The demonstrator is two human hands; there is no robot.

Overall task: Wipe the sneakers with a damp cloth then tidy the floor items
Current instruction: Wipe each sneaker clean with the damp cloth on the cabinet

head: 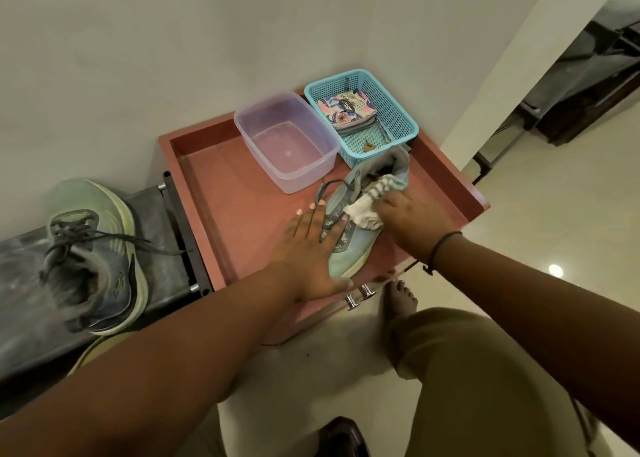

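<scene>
Where pale wall meets floor, red tray-topped cabinet [221, 179].

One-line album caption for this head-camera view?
Left hand steadies a sneaker on the red cabinet; right hand wipes it with a cloth.

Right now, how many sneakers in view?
2. One sneaker lies on the red tray under both hands; the other sneaker sits on the dark stand at left. Others may be out of frame.

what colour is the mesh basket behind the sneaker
Light blue basket, clearest in the head view.
</scene>
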